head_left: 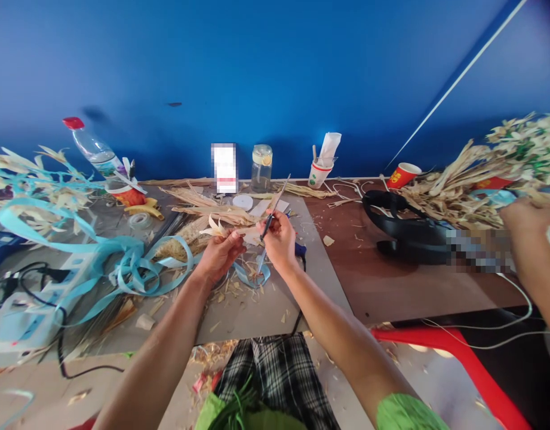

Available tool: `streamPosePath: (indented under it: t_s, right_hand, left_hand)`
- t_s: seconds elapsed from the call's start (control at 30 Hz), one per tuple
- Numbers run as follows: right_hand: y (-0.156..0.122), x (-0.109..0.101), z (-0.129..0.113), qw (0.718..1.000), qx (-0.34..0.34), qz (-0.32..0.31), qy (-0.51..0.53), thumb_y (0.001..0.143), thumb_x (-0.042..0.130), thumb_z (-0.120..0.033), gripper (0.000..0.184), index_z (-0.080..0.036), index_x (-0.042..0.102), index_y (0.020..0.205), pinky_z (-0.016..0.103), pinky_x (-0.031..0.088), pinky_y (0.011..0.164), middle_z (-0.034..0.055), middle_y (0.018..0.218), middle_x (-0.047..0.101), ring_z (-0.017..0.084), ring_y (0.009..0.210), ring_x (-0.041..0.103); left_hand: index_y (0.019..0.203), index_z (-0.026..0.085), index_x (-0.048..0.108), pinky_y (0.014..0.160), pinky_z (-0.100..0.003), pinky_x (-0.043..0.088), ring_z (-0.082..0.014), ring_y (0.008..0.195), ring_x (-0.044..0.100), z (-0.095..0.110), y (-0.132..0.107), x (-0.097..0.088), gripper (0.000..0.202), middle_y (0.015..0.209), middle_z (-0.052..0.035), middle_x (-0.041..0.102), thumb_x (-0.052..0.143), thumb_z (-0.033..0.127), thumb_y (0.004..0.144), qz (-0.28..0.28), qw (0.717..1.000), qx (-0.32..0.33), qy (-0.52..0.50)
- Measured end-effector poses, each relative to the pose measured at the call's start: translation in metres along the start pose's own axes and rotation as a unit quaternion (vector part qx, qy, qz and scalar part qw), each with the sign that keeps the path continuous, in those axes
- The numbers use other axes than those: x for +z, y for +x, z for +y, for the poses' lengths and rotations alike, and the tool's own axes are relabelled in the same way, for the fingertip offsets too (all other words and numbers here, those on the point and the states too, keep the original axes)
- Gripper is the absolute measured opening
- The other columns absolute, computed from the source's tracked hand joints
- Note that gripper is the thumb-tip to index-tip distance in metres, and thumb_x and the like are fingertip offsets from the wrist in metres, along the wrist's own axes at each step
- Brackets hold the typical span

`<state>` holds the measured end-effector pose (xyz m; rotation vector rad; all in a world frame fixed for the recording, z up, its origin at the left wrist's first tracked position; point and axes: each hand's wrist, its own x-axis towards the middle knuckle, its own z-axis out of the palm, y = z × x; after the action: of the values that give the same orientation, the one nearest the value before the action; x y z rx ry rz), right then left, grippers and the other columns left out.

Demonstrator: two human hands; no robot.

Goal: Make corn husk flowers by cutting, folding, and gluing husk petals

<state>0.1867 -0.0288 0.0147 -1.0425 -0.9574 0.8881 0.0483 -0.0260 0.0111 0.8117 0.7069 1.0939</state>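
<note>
My left hand (220, 255) pinches a pale dried corn husk piece (215, 227) whose curled, petal-like tips stand up above the fingers. A flat strip of husk reaches from this pinch toward the other hand. In my right hand (280, 242) is a pair of scissors (268, 224) with black handles, its blades pointing up and away. Both hands are close together over the grey table. Beyond them lies a loose pile of dried husks (203, 210). Light blue ribbon (135, 263) lies in loops to the left, and a short piece rests below my hands.
At the back stand a bottle with a red cap (93, 146), a clear jar (261, 170) and paper cups (320, 173). A power strip (26, 319) with black cables is at left. Right are a black headset-like device (400, 224), husk bundles (440, 179) and another person's hand (529, 218).
</note>
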Motion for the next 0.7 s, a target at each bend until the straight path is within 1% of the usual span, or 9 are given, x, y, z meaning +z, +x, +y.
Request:
streamPosePath:
  t_s: [0.17, 0.27, 0.33, 0.43, 0.53, 0.6, 0.7]
  right_hand:
    - [-0.006, 0.005, 0.006, 0.997, -0.017, -0.058, -0.044, 0.069, 0.064, -0.026, 0.038, -0.019, 0.052, 0.104, 0.027, 0.047, 0.067, 0.0018, 0.08, 0.062, 0.014, 0.07, 0.058]
    - [-0.01, 0.007, 0.005, 0.994, -0.012, -0.092, -0.056, 0.068, 0.065, -0.024, 0.038, -0.019, 0.054, 0.104, 0.028, 0.047, 0.068, 0.0023, 0.08, 0.064, 0.014, 0.069, 0.058]
    - [-0.011, 0.006, 0.002, 0.994, -0.006, -0.099, -0.049, 0.067, 0.066, -0.024, 0.039, -0.02, 0.055, 0.103, 0.028, 0.047, 0.068, 0.002, 0.08, 0.064, 0.015, 0.07, 0.058]
    - [-0.01, 0.001, -0.004, 0.992, 0.014, -0.121, -0.036, 0.066, 0.068, -0.028, 0.04, -0.019, 0.057, 0.103, 0.026, 0.045, 0.064, 0.0009, 0.078, 0.062, 0.014, 0.069, 0.057]
    - [-0.007, -0.008, -0.007, 0.983, 0.034, -0.175, -0.044, 0.066, 0.067, -0.031, 0.038, -0.018, 0.06, 0.101, 0.024, 0.042, 0.061, 0.0006, 0.079, 0.061, 0.013, 0.067, 0.054]
    - [-0.005, -0.014, -0.008, 0.975, 0.033, -0.206, -0.077, 0.067, 0.067, -0.032, 0.035, -0.017, 0.062, 0.098, 0.024, 0.041, 0.061, 0.0004, 0.078, 0.061, 0.012, 0.066, 0.053]
    - [-0.003, -0.02, -0.01, 0.954, 0.003, -0.244, -0.173, 0.067, 0.068, -0.033, 0.032, -0.018, 0.064, 0.095, 0.023, 0.037, 0.059, -0.0022, 0.069, 0.058, 0.011, 0.061, 0.05]
  left_hand:
    - [0.065, 0.015, 0.05, 0.051, -0.019, 0.036, -0.0031, 0.045, 0.032, -0.002, 0.005, -0.004, 0.03, 0.052, 0.0076, 0.036, 0.076, 0.03, 0.066, 0.047, 0.998, 0.042, -0.002]
    - [0.065, 0.016, 0.048, 0.051, -0.019, 0.037, -0.0033, 0.043, 0.032, -0.001, 0.007, -0.007, 0.032, 0.05, 0.0086, 0.035, 0.076, 0.03, 0.066, 0.065, 0.996, 0.051, -0.018]
    - [0.066, 0.016, 0.048, 0.051, -0.019, 0.038, -0.0032, 0.043, 0.032, 0.0, 0.007, -0.009, 0.032, 0.05, 0.0088, 0.035, 0.077, 0.031, 0.066, 0.08, 0.995, 0.058, -0.028]
    - [0.066, 0.016, 0.047, 0.051, -0.019, 0.038, -0.0024, 0.042, 0.032, 0.001, 0.008, -0.011, 0.033, 0.051, 0.0086, 0.038, 0.076, 0.03, 0.066, 0.104, 0.99, 0.077, -0.046]
    - [0.063, 0.017, 0.044, 0.051, -0.019, 0.039, -0.0022, 0.042, 0.032, 0.003, 0.008, -0.015, 0.034, 0.052, 0.0087, 0.037, 0.076, 0.029, 0.067, 0.123, 0.986, 0.088, -0.069]
    - [0.063, 0.017, 0.044, 0.051, -0.019, 0.039, -0.0021, 0.042, 0.032, 0.005, 0.009, -0.017, 0.034, 0.052, 0.0087, 0.037, 0.076, 0.028, 0.067, 0.128, 0.985, 0.087, -0.077]
    - [0.063, 0.017, 0.043, 0.05, -0.019, 0.038, -0.0019, 0.041, 0.031, 0.006, 0.01, -0.02, 0.035, 0.051, 0.009, 0.038, 0.076, 0.029, 0.067, 0.141, 0.983, 0.09, -0.076]
